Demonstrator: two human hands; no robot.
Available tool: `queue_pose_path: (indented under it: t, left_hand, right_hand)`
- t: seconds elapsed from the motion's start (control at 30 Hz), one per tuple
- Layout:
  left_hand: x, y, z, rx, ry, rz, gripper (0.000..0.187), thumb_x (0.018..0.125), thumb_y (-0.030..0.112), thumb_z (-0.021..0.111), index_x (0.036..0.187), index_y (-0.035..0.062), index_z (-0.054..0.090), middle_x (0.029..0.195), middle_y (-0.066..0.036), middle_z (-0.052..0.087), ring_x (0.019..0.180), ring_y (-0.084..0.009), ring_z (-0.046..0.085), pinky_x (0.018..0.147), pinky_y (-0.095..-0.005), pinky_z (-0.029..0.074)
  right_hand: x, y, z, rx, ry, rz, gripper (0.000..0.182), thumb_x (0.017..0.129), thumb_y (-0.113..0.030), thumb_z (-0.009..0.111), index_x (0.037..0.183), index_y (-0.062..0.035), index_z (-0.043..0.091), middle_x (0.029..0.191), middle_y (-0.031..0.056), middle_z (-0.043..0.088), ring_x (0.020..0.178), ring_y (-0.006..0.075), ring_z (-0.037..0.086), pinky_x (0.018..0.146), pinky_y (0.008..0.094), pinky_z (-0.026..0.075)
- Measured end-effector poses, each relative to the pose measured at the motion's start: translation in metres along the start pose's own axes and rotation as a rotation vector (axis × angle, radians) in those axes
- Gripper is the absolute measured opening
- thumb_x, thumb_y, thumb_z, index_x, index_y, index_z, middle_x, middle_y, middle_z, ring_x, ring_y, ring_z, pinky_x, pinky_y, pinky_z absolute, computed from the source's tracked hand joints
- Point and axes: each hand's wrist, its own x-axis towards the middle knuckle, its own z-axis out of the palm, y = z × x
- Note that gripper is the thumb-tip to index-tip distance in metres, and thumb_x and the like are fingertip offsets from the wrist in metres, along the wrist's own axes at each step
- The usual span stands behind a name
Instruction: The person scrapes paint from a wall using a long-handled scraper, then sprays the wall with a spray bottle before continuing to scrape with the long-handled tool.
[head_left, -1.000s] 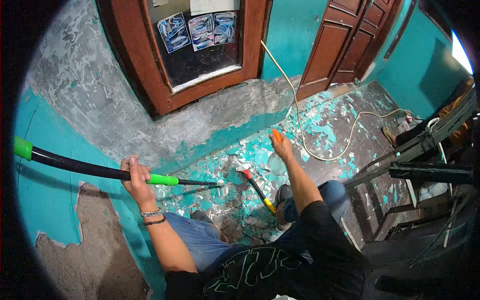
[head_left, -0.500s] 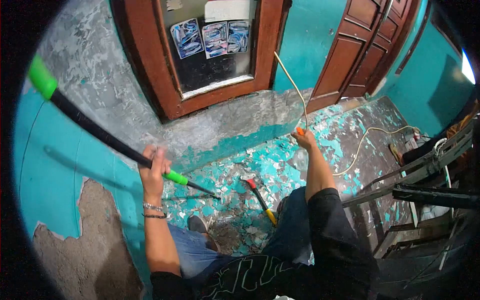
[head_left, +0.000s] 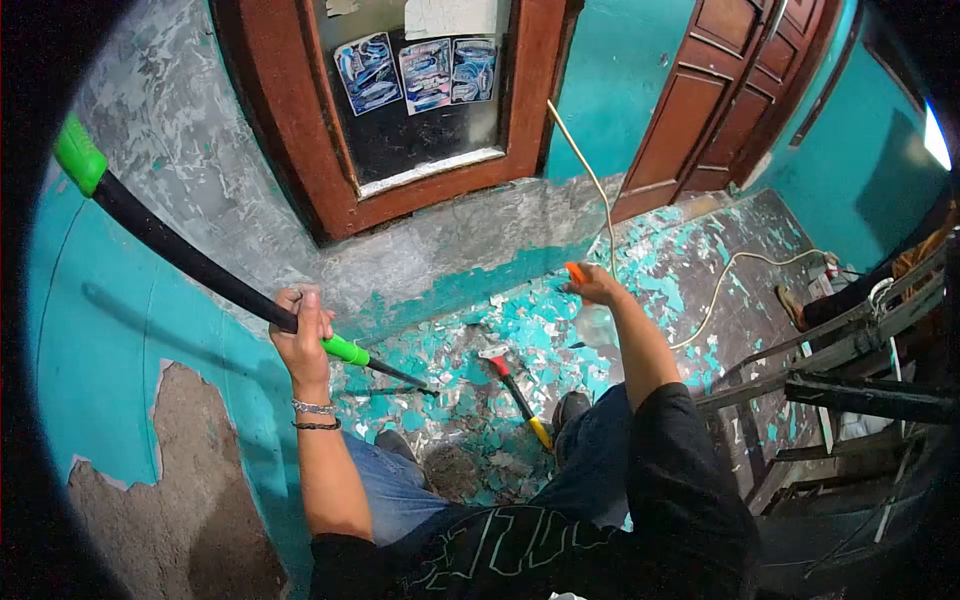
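Note:
My left hand [head_left: 303, 325] is wrapped round a long black and green pole [head_left: 190, 250], which slants from the upper left down toward the floor. The pole lies across the palm, close to the teal and scraped grey wall. My right hand [head_left: 597, 285] is closed on a small orange object [head_left: 575, 272] above the littered floor; most of that object is hidden by the fingers. Between my legs a scraper with a red, black and yellow handle [head_left: 520, 400] lies on the paint flakes.
A brown-framed window [head_left: 340, 205] with taped pictures is ahead, with brown doors [head_left: 700, 110] to its right. A pale cable [head_left: 720, 290] crosses the floor. Wooden furniture [head_left: 850, 340] stands at the right, with another person's sandalled foot [head_left: 790, 305] beyond it. Paint flakes cover the floor [head_left: 460, 340].
My right hand has moved slightly left and down with the orange object, away from the cable. My left hand still holds the pole, nearly in the same place.

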Motion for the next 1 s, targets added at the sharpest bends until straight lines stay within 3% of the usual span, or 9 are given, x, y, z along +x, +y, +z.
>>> queue_pose_path:
  t: [0.17, 0.23, 0.27, 0.43, 0.5, 0.63, 0.77, 1.0]
  left_hand:
    - [-0.002, 0.005, -0.003, 0.005, 0.015, -0.017, 0.013, 0.085, 0.018, 0.052, 0.083, 0.0045, 0.051, 0.058, 0.002, 0.043, 0.046, -0.0053, 0.038, 0.053, -0.0228, 0.040]
    - [-0.003, 0.005, -0.006, 0.030, 0.033, -0.022, 0.017, 0.086, 0.021, 0.050, 0.082, 0.0048, 0.051, 0.052, 0.004, 0.035, 0.046, -0.0056, 0.035, 0.055, -0.0246, 0.040]
    - [-0.004, 0.004, -0.008, 0.033, 0.032, -0.026, 0.017, 0.086, 0.021, 0.050, 0.082, 0.0048, 0.051, 0.052, 0.004, 0.035, 0.046, -0.0056, 0.035, 0.055, -0.0246, 0.040]
    - [-0.005, 0.006, -0.016, 0.038, 0.069, -0.012, 0.014, 0.086, 0.019, 0.050, 0.082, 0.0056, 0.052, 0.051, 0.005, 0.034, 0.045, -0.0057, 0.034, 0.055, -0.0245, 0.039]
    - [-0.005, 0.006, -0.017, 0.032, 0.083, -0.008, 0.014, 0.086, 0.019, 0.050, 0.082, 0.0058, 0.052, 0.051, 0.005, 0.034, 0.045, -0.0057, 0.034, 0.055, -0.0246, 0.039]
    - [-0.003, -0.001, -0.025, -0.024, 0.086, 0.000, 0.013, 0.085, 0.017, 0.052, 0.083, 0.0044, 0.050, 0.054, 0.002, 0.040, 0.046, -0.0062, 0.037, 0.050, -0.0227, 0.037]
    - [-0.002, -0.001, -0.018, -0.035, 0.111, 0.003, 0.012, 0.085, 0.016, 0.052, 0.083, 0.0046, 0.050, 0.054, 0.003, 0.039, 0.046, -0.0058, 0.037, 0.051, -0.0232, 0.038]
    - [-0.002, 0.000, -0.020, 0.004, 0.114, 0.019, 0.012, 0.085, 0.016, 0.052, 0.082, 0.0042, 0.051, 0.053, 0.003, 0.038, 0.046, -0.0060, 0.037, 0.054, -0.0248, 0.041]
  right_hand:
    - [0.001, -0.024, 0.005, 0.045, -0.102, -0.054, 0.050, 0.070, -0.036, 0.068, 0.101, 0.0009, 0.054, 0.093, 0.0183, 0.060, 0.085, 0.0271, 0.059, 0.072, 0.0368, 0.045]
    - [0.012, -0.027, 0.004, -0.085, -0.059, -0.032, 0.047, 0.070, -0.032, 0.068, 0.101, 0.0008, 0.054, 0.089, 0.0180, 0.061, 0.081, 0.0279, 0.059, 0.071, 0.0368, 0.045]
    - [0.014, -0.027, 0.005, -0.084, -0.016, -0.041, 0.047, 0.073, -0.033, 0.065, 0.105, -0.0009, 0.053, 0.090, 0.0150, 0.061, 0.072, 0.0265, 0.059, 0.068, 0.0355, 0.045]
    - [0.014, -0.029, 0.021, 0.071, 0.011, -0.131, 0.050, 0.071, -0.037, 0.065, 0.103, -0.0010, 0.051, 0.084, 0.0185, 0.059, 0.075, 0.0301, 0.058, 0.068, 0.0365, 0.045]
    - [0.013, -0.054, 0.024, -0.272, -0.082, -0.112, 0.052, 0.071, -0.040, 0.064, 0.105, -0.0026, 0.051, 0.093, 0.0198, 0.059, 0.088, 0.0339, 0.057, 0.074, 0.0403, 0.045]
    - [-0.001, -0.115, 0.021, -0.294, -0.174, -0.121, 0.051, 0.072, -0.041, 0.062, 0.103, -0.0025, 0.051, 0.098, 0.0214, 0.058, 0.093, 0.0363, 0.055, 0.078, 0.0416, 0.044]
    - [0.019, -0.095, 0.060, -0.201, -0.152, -0.300, 0.051, 0.072, -0.042, 0.061, 0.102, -0.0024, 0.051, 0.098, 0.0216, 0.057, 0.092, 0.0373, 0.054, 0.077, 0.0425, 0.044]
    - [-0.001, -0.143, 0.076, -0.490, -0.336, -0.380, 0.046, 0.077, -0.038, 0.057, 0.106, -0.0065, 0.043, 0.094, 0.0169, 0.059, 0.088, 0.0357, 0.056, 0.074, 0.0454, 0.044]
